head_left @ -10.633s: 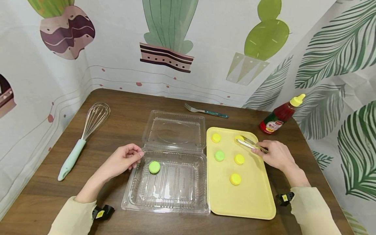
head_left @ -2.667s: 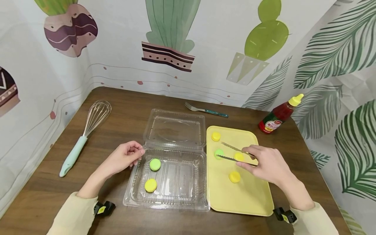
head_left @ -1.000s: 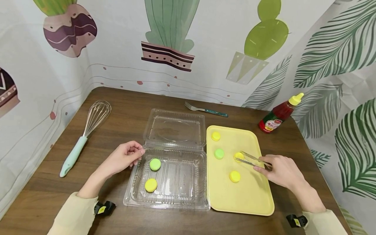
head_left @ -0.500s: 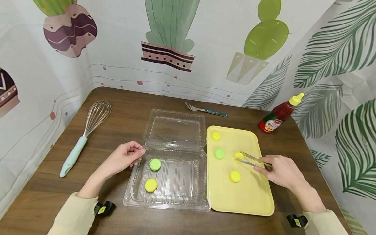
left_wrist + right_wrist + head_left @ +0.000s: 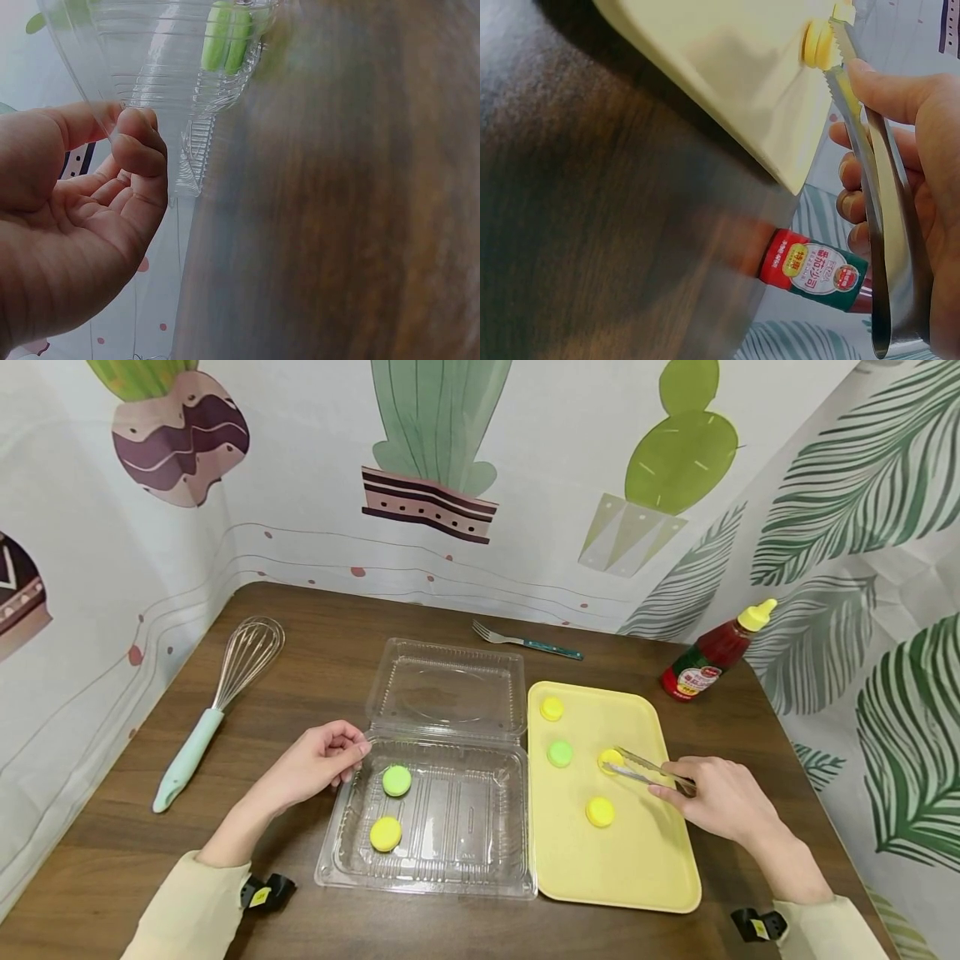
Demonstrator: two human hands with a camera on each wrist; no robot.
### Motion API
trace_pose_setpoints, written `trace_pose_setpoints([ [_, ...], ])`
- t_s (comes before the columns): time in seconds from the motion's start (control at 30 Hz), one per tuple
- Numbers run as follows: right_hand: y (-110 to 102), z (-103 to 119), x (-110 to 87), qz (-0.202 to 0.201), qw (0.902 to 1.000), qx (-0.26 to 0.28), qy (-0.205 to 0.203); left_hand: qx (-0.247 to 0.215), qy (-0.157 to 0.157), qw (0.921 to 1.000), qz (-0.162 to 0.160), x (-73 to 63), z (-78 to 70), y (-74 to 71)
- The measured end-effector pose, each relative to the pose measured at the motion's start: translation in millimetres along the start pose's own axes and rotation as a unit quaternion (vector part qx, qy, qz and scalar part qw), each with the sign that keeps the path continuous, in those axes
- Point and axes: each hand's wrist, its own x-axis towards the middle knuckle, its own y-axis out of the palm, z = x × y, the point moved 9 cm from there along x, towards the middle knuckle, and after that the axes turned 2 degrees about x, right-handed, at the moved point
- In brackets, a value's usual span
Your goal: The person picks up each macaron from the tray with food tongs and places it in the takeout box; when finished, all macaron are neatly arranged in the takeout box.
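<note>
In the head view, the right hand (image 5: 716, 795) hides the rear end of the silver metal tongs (image 5: 628, 773), whose arms cover part of a round yellow macaron (image 5: 608, 757); whether they touch it cannot be told. The left wrist view crops the clear plastic container (image 5: 146, 56) and blurs the brown wooden table (image 5: 337, 195). In the right wrist view, the yellow rectangular tray (image 5: 720, 67) runs past the top edge, and the tongs block the upper part of the tall red sauce bottle (image 5: 814, 271).

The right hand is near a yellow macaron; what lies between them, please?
Metal tongs, held in the right hand, reach to the yellow macaron, as the head view shows.
</note>
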Motion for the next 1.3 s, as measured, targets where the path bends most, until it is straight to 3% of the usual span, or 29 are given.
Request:
trace_pose_setpoints([
  [0.67,-15,11,7.2,-0.021,0.9995,0.002,-0.024,0.000,0.002,1.0000,0.000,-0.7,-0.5,-0.6],
  [1.3,-41,42,28.1,-0.050,0.9945,-0.011,-0.091,0.007,-0.002,1.0000,0.001,2.1,4.8,0.4],
])
